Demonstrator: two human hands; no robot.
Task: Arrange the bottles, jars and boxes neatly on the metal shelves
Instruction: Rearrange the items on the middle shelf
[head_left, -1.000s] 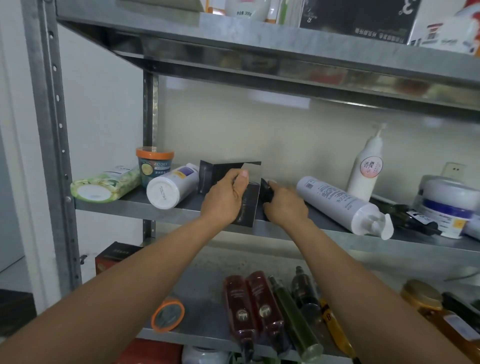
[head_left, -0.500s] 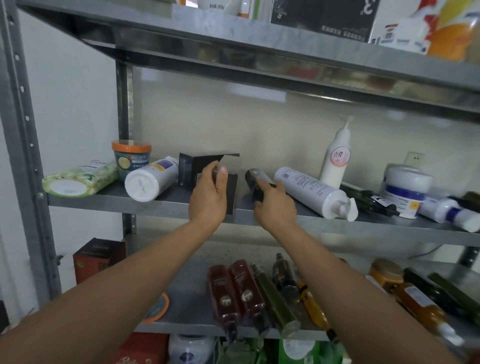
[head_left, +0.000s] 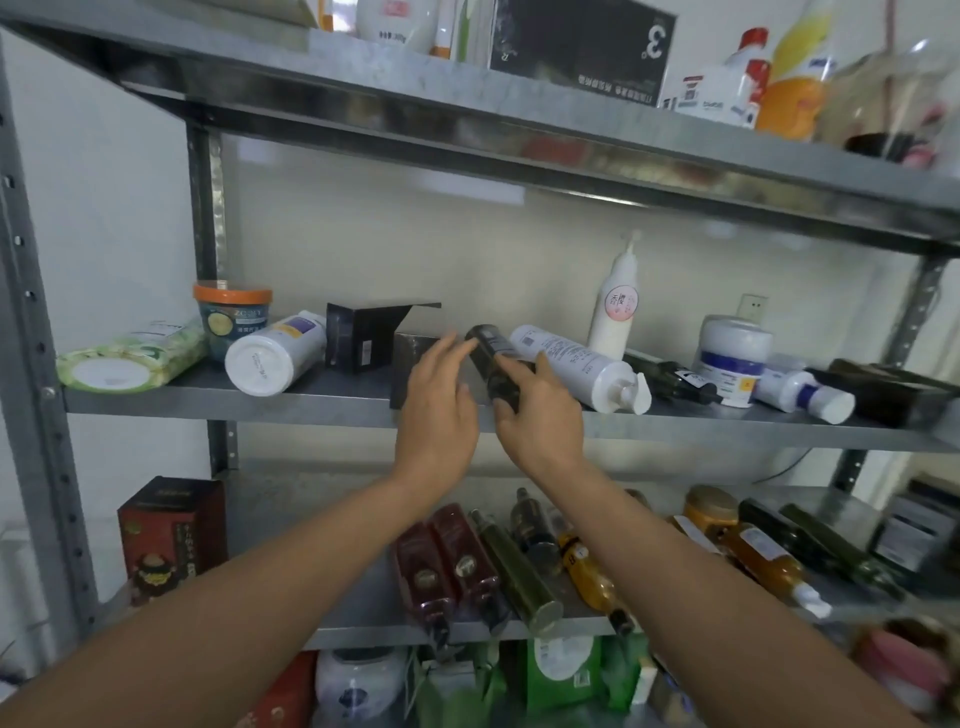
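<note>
Galvanised middle shelf (head_left: 311, 410) holds the work area. Right hand (head_left: 540, 421) is wrapped round a dark bottle (head_left: 491, 353) lying on its side, thumb over the top, base pointing at the wall; its label is grey with print too blurred to read. Left hand (head_left: 439, 410) has its fingers straight and spread, holding nothing, just left of the bottle and in front of a dark glossy box (head_left: 410, 364) at the shelf's front edge; contact with that box can't be confirmed. Behind it stands a black box (head_left: 358, 340) with its top flap open. Left of that: white jar (head_left: 270, 358) on its side with base print unreadable, orange-lidded tub (head_left: 232, 317) whose lettering starts "ZO", and a green wipes pack (head_left: 130, 358) at the far end. Right of the held bottle a long white pump bottle (head_left: 576, 364) lies touching it, small print illegible. An upright white pump bottle (head_left: 618, 306) carries a round pink label, with a wall socket (head_left: 751, 307) visible further right. Then come a dark bottle lying flat (head_left: 670, 382), a white tub with a blue band (head_left: 732, 358) and a small white and blue tube (head_left: 802, 392). Top shelf: black carton (head_left: 582, 47) with a large "3" printed upside down, and a white tub (head_left: 395, 26) marked "300g". Lower shelf: red box (head_left: 171, 535), two dark red bottles (head_left: 441, 566), an olive bottle (head_left: 519, 571) and amber bottles (head_left: 763, 556), partly hidden by both forearms.
</note>
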